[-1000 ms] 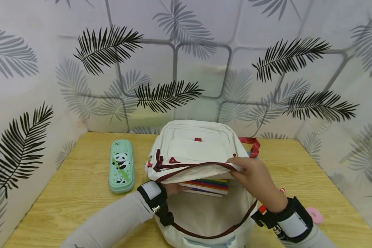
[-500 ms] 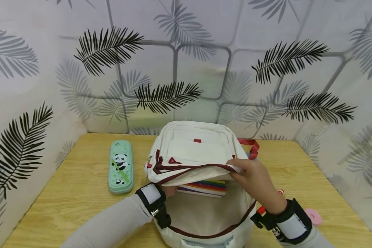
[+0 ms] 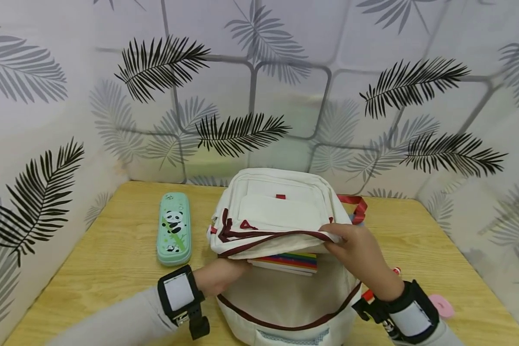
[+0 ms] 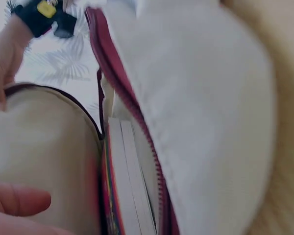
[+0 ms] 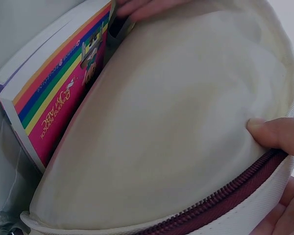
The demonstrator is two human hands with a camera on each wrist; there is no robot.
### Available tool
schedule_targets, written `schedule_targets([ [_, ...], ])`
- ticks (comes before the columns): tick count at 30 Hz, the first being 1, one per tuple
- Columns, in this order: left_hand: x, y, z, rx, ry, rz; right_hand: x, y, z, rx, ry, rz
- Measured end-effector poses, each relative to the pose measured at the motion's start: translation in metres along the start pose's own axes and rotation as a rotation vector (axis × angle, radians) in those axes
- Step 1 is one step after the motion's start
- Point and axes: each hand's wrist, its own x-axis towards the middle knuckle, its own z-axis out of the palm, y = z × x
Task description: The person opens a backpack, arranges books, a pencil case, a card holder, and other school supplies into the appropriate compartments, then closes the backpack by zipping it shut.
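Note:
A white backpack (image 3: 281, 209) with dark red zips lies unzipped on the table. My right hand (image 3: 358, 254) pinches the edge of its front flap (image 5: 161, 112) and holds it raised, thumb on the inner lining. Inside stand two books (image 5: 63, 83), white-edged, the nearer one with a rainbow-striped cover. My left hand (image 3: 222, 276) is at the left side of the opening, its fingertips partly hidden under the flap in the head view. In the left wrist view its fingers (image 4: 19, 198) are extended beside the books, apart from them.
Left of the backpack lies a mint green pencil case (image 3: 174, 229) with pandas on it. A pink object (image 3: 442, 306) is on the table at the right, and a red-and-white item (image 3: 369, 294) shows partly behind the right wrist. A red strap (image 3: 358, 205) sticks out behind the backpack.
My left hand has drawn back leftward out of the backpack, leaving the books inside. My right hand keeps the flap raised in about the same place. The head view has shifted slightly.

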Motion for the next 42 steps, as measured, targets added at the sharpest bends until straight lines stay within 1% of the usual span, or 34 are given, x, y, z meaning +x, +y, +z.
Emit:
schedule_targets([
  [1, -0.005, 0.002, -0.002, 0.040, 0.010, -0.019, 0.000, 0.000, 0.000, 0.000, -0.001, 0.002],
  [3, -0.014, 0.003, -0.008, 0.098, -0.002, -0.055, -0.001, 0.001, -0.001, -0.001, -0.009, 0.012],
  [4, -0.017, 0.003, -0.012, 0.120, -0.006, -0.074, -0.001, 0.000, -0.002, 0.000, -0.011, 0.014],
  [6, -0.024, 0.003, -0.021, 0.132, -0.015, -0.105, -0.002, 0.001, -0.003, 0.003, -0.017, 0.020],
  [8, -0.030, 0.002, -0.030, 0.111, -0.021, -0.094, -0.004, 0.001, -0.003, 0.004, -0.020, 0.018],
  [9, -0.032, 0.001, -0.035, 0.099, -0.007, -0.085, -0.005, 0.002, -0.003, 0.000, -0.016, 0.009],
  [11, -0.034, -0.003, -0.044, 0.080, 0.024, -0.045, -0.008, 0.003, -0.002, -0.001, -0.007, -0.013],
  [12, -0.033, -0.005, -0.049, 0.086, 0.050, -0.026, -0.010, 0.003, -0.001, -0.006, -0.001, -0.034],
  [14, -0.032, -0.010, -0.056, 0.106, 0.107, -0.007, -0.015, 0.004, 0.001, -0.025, 0.014, -0.074],
  [16, -0.028, -0.015, -0.062, 0.141, 0.137, 0.007, -0.020, 0.004, 0.004, -0.040, 0.028, -0.114],
  [18, -0.022, -0.021, -0.066, 0.180, 0.140, 0.004, -0.026, 0.004, 0.006, -0.067, 0.051, -0.156],
  [22, -0.007, -0.032, -0.070, 0.225, 0.114, -0.019, -0.039, 0.007, 0.015, -0.081, 0.114, -0.250],
  [24, -0.001, -0.036, -0.070, 0.242, 0.126, -0.018, -0.046, 0.009, 0.019, -0.078, 0.142, -0.298],
  [25, 0.003, -0.039, -0.069, 0.256, 0.143, -0.012, -0.050, 0.010, 0.021, -0.074, 0.152, -0.316],
  [26, 0.005, -0.041, -0.068, 0.273, 0.165, -0.002, -0.053, 0.011, 0.023, -0.073, 0.161, -0.331],
  [31, 0.016, -0.047, -0.065, 0.417, 0.262, 0.100, -0.067, 0.014, 0.030, -0.057, 0.165, -0.375],
  [33, 0.018, -0.047, -0.065, 0.449, 0.276, 0.128, -0.072, 0.016, 0.032, -0.051, 0.151, -0.390],
  [36, 0.021, -0.047, -0.067, 0.449, 0.274, 0.142, -0.078, 0.020, 0.033, -0.043, 0.110, -0.402],
  [38, 0.023, -0.047, -0.068, 0.429, 0.244, 0.152, -0.082, 0.022, 0.034, -0.040, 0.080, -0.401],
  [40, 0.026, -0.047, -0.070, 0.431, 0.212, 0.183, -0.085, 0.025, 0.035, -0.033, 0.054, -0.411],
  [42, 0.030, -0.048, -0.072, 0.431, 0.163, 0.239, -0.087, 0.027, 0.036, -0.033, 0.038, -0.431],
])
